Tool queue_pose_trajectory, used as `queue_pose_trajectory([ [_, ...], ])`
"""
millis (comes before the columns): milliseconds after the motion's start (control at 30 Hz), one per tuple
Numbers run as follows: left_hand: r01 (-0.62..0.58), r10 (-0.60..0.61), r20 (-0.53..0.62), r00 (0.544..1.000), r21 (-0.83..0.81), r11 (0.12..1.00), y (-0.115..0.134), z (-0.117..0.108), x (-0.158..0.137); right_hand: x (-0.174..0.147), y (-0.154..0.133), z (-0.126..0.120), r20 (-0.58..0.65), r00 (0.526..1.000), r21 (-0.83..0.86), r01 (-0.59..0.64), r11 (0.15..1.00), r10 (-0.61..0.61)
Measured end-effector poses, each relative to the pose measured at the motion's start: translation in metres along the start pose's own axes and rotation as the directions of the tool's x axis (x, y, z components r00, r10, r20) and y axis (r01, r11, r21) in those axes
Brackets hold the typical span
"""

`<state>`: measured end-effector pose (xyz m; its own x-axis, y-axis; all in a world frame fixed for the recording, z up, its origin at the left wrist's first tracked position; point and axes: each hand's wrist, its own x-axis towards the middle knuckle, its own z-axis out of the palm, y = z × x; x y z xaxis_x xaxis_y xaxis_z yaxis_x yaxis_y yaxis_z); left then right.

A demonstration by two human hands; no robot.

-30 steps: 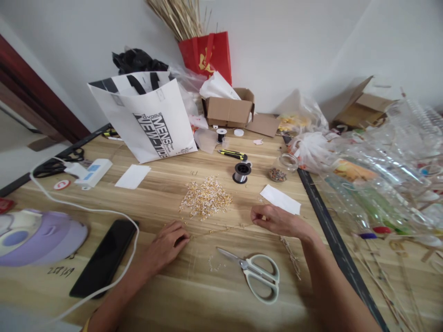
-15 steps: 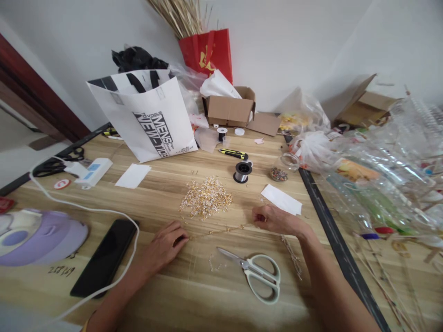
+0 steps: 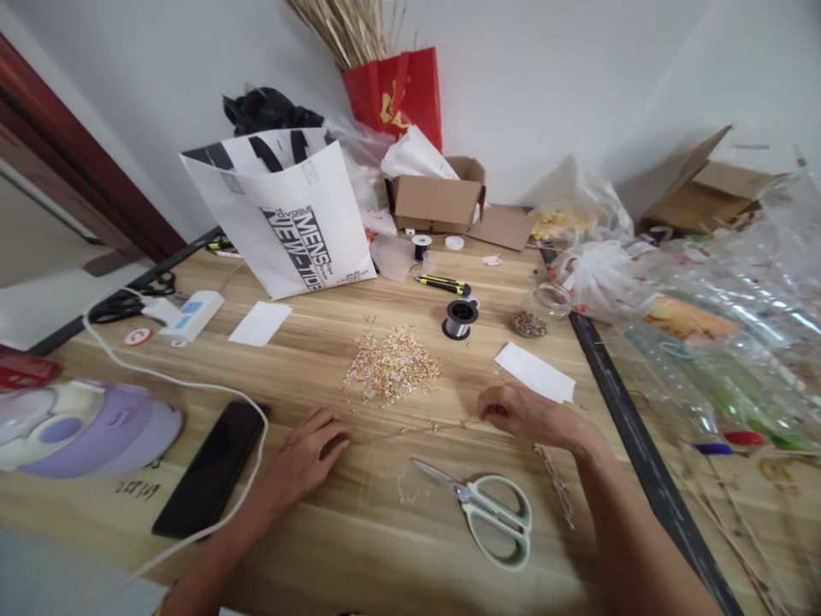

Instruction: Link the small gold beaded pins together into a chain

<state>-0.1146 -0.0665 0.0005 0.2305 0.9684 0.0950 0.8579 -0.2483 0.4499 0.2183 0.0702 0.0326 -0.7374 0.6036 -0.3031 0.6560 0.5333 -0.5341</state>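
A thin gold beaded wire (image 3: 434, 427) stretches just above or along the tabletop between my two hands. My left hand (image 3: 313, 452) rests on the wood, fingers curled and closed at the wire's left end. At the other end, my right hand (image 3: 522, 415) pinches the wire with bent fingers. Behind the wire lies a loose pile of small gold and clear beads (image 3: 392, 366). In front of it are open-bladed scissors (image 3: 478, 505) with pale green handles, and a few clear bits (image 3: 407, 488). A twisted bundle of wire strands (image 3: 557, 488) lies by my right forearm.
Behind the beads stand a wire spool (image 3: 460, 320), a yellow-black cutter (image 3: 442, 284) and a glass jar (image 3: 539, 312). A phone (image 3: 209, 470) with a white cable is at left. Bags (image 3: 288, 214), a cardboard box (image 3: 440, 201) and plastic bottles (image 3: 693, 368) line the back and right.
The view has turned slightly left, so the table things appear further right. My left hand has shifted a little left relative to the table; both hands still hold the wire.
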Motion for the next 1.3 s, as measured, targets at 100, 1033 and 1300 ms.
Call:
queue_pose_trajectory([
  [100,-0.001,0.001,0.0,1.0,0.019,1.0,-0.004,-0.002,-0.002,-0.003,-0.001,-0.003,-0.002,1.0,-0.025,0.001,1.0,-0.001],
  [1033,0.021,-0.014,-0.084,0.996,0.077,0.997,-0.026,0.006,-0.005,-0.04,0.016,-0.034,-0.203,0.967,-0.13,-0.181,0.975,0.153],
  [1300,0.014,-0.006,-0.107,0.994,0.072,0.997,-0.028,0.007,-0.004,-0.042,0.015,-0.038,-0.191,0.969,-0.129,-0.185,0.974,0.159],
])
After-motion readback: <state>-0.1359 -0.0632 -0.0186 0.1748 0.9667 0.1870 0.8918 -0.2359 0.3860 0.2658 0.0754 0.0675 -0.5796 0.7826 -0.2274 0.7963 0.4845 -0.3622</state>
